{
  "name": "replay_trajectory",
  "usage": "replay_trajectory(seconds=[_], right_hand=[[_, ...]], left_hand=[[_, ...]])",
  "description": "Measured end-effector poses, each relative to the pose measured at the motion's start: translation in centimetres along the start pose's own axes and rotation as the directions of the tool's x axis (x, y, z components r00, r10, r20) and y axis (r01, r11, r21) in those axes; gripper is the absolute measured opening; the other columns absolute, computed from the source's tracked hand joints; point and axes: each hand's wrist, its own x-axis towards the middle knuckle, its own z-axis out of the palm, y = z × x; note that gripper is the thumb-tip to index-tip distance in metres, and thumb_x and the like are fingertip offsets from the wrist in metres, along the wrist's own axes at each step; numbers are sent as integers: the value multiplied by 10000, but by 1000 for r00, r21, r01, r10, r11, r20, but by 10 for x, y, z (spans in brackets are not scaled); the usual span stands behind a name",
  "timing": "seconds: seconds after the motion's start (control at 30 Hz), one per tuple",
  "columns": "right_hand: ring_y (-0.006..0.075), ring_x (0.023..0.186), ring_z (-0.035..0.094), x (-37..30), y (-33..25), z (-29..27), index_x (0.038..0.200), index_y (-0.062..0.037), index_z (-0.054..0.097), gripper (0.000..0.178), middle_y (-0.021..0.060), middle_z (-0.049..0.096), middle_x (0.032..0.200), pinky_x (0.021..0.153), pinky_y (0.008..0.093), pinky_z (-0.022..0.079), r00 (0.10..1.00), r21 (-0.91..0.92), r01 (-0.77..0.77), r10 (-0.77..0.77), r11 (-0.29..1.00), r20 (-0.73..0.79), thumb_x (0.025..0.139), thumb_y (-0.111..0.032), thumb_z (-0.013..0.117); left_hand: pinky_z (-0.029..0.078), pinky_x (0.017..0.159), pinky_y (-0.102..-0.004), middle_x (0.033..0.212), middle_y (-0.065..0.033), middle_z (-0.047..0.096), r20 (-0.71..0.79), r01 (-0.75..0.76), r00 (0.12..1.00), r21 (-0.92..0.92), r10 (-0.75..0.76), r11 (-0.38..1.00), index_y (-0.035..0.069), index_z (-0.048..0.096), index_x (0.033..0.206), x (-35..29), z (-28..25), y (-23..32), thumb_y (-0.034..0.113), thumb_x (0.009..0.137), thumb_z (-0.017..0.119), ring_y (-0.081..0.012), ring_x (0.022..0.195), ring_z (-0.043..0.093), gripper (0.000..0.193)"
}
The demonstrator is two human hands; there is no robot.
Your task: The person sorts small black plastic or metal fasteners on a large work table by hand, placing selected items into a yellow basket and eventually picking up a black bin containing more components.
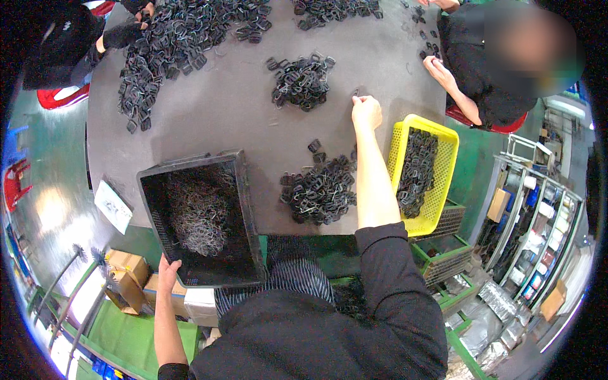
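My left hand (167,271) grips the near rim of a black plastic crate (151,190) that holds thin grey wire clips (199,218) and juts over the table's near edge. My right hand (366,113) reaches out over the grey table (221,120), fingers curled on a small black part (355,95) near its far side. A pile of black buckle-like parts (322,190) lies beside my right forearm. Another pile (303,82) lies left of my right hand.
A yellow basket (445,152) with black parts sits at the table's right edge. A large heap of parts (171,44) covers the far left, where a gloved hand (123,33) works. Another person's hand (439,68) rests at the far right. Cardboard boxes (130,278) and shelves (538,234) stand below.
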Motion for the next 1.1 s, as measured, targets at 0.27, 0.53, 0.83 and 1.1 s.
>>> replay_trajectory(seconds=[0.27, 0.53, 0.83, 1.1], right_hand=[[342, 908, 607, -4, 15, 13, 978, -79, 579, 239, 156, 571, 1019, 789, 442, 472, 993, -163, 120, -121, 979, 0, 869, -292, 574], [326, 874, 614, -2, 26, 18, 967, -74, 575, 228, 148, 581, 949, 762, 438, 477, 968, -231, 243, -251, 942, -5, 864, -277, 581], [78, 727, 488, -60, 0, -41, 939, -53, 596, 193, -38, 544, 773, 671, 237, 416, 731, 785, -190, -449, 590, 514, 887, -238, 586], [167, 723, 559, -291, -89, -84, 896, -15, 579, 151, 83, 579, 823, 682, 279, 461, 473, 772, 281, -782, 570, 405, 790, -67, 673]], left_hand=[[380, 946, -294, 1117, -74, 586, -2, -66, 998, 71, 66, 995, -3, 485, 1213, -1, 8, 13, -29, 724, 513, -182, 1026, 536, 491], [374, 948, -289, 1106, -80, 584, -74, -118, 990, 69, 123, 991, -20, 476, 1211, 7, 7, -14, -1, 728, 516, -183, 1029, 532, 485], [402, 883, -284, 1030, -76, 592, -70, -177, 981, 72, 182, 982, -12, 505, 1181, 0, 12, -1, 44, 718, 509, -164, 964, 530, 466], [360, 985, -304, 1166, -117, 581, -36, -218, 975, 21, 218, 976, -21, 421, 1299, 12, 16, -3, 37, 738, 512, -203, 1108, 514, 571]])
